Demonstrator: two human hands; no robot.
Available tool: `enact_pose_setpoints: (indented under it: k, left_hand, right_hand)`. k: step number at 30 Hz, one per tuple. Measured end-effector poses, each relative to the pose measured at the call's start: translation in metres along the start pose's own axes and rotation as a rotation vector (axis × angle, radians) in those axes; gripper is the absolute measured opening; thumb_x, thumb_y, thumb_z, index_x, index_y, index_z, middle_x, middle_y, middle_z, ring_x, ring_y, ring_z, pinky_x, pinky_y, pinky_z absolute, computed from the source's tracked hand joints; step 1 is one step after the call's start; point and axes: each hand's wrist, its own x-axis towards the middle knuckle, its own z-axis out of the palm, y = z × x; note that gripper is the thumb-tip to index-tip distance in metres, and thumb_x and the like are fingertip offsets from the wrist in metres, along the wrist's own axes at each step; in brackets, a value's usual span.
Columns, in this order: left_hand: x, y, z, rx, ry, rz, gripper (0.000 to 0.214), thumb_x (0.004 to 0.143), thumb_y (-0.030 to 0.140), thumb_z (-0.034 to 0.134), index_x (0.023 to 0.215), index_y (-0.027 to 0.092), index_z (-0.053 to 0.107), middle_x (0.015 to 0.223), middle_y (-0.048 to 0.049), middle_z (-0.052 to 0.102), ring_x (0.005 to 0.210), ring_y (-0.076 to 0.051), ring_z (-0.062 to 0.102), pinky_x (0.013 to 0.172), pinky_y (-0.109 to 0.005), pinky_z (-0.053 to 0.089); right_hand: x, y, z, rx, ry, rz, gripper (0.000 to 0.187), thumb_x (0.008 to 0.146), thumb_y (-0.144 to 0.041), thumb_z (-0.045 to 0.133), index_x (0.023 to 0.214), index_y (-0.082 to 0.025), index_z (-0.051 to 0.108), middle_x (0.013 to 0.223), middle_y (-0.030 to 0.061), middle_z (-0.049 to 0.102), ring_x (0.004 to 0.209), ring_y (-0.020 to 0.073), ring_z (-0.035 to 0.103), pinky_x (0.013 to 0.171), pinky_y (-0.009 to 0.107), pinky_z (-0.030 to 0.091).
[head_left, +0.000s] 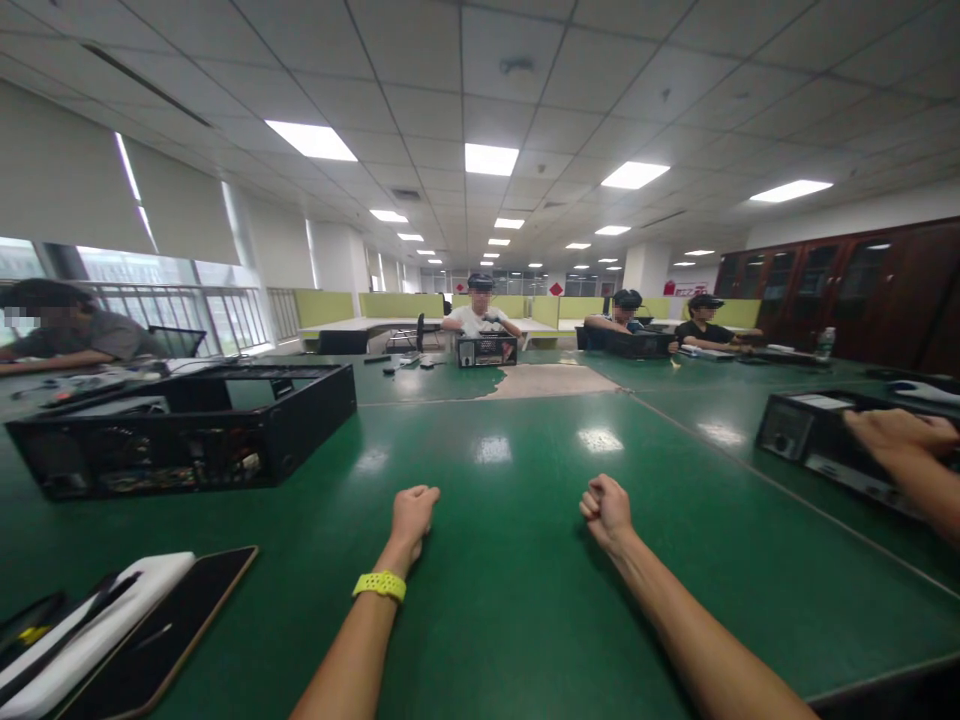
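My left hand (pixel 414 517) is closed in a fist above the green tabletop (pixel 510 590), with a yellow-green strap on its wrist. Across from it, my right hand (pixel 609 510) also makes a fist, its fingers curled in. Neither fist shows anything in it, and a wide stretch of green surface lies between them. Nearest to the left hand is an opened black computer case (pixel 311 430), lying on its side with boards and wires visible inside. A dark flat board (pixel 196 610) lies closer to me at the lower left.
A white strip (pixel 146 590) with black cables lies beside the board. At right, a co-worker's hand (pixel 900 430) is over another computer case (pixel 795 435). Several people sit around the table, one behind a small case (pixel 472 352). A bottle (pixel 826 343) stands far right.
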Motion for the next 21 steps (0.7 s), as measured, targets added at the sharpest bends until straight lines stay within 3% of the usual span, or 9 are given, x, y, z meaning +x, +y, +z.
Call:
enact_pose_setpoints:
  k: [3, 6, 11, 16, 21]
  left_hand:
    - [0.008, 0.009, -0.003, -0.203, 0.073, -0.016, 0.02, 0.092, 0.032, 0.053, 0.088, 0.012, 0.057, 0.067, 0.0051, 0.052, 0.045, -0.003, 0.042, 0.039, -0.015, 0.036]
    - [0.018, 0.016, -0.012, -0.396, 0.151, -0.028, 0.021, 0.092, 0.033, 0.052, 0.091, 0.013, 0.057, 0.07, 0.0042, 0.053, 0.047, -0.004, 0.044, 0.04, -0.015, 0.037]
    - [0.037, 0.025, -0.036, -0.648, 0.239, -0.07, 0.023, 0.092, 0.034, 0.052, 0.096, 0.013, 0.057, 0.077, 0.0017, 0.056, 0.054, -0.006, 0.05, 0.046, -0.018, 0.043]
    - [0.056, 0.036, -0.049, -0.791, 0.283, -0.116, 0.024, 0.092, 0.035, 0.051, 0.101, 0.013, 0.057, 0.085, -0.0009, 0.059, 0.062, -0.009, 0.055, 0.053, -0.022, 0.049]
    - [0.075, 0.057, -0.05, -0.789, 0.365, -0.127, 0.028, 0.091, 0.035, 0.053, 0.11, 0.014, 0.056, 0.101, -0.0051, 0.06, 0.079, -0.014, 0.06, 0.067, -0.031, 0.054]
  right_hand:
    - [-0.028, -0.026, 0.012, 0.092, -0.085, -0.03, 0.044, 0.069, -0.018, 0.059, 0.052, -0.019, 0.019, 0.042, -0.0115, 0.017, 0.034, 0.0033, 0.012, 0.034, 0.02, 0.012]
    - [-0.071, -0.06, 0.017, 0.172, -0.144, -0.073, 0.049, 0.066, -0.019, 0.06, 0.054, -0.019, 0.013, 0.044, -0.0097, 0.014, 0.036, 0.0053, 0.012, 0.036, 0.023, 0.016]
    - [-0.123, -0.124, 0.015, 0.239, -0.057, -0.327, 0.041, 0.066, -0.016, 0.051, 0.052, -0.019, 0.012, 0.045, -0.0068, 0.011, 0.037, 0.0093, 0.011, 0.035, 0.029, 0.015]
    - [-0.112, -0.175, 0.026, 0.128, -0.085, -0.489, 0.031, 0.059, -0.015, 0.045, 0.048, -0.019, 0.017, 0.04, -0.0052, 0.014, 0.034, 0.0092, 0.012, 0.034, 0.031, 0.01]
    - [-0.051, -0.2, 0.045, -0.017, -0.245, -0.567, 0.032, 0.059, -0.013, 0.048, 0.045, -0.018, 0.019, 0.037, -0.0065, 0.018, 0.031, 0.0064, 0.014, 0.038, 0.031, 0.006]
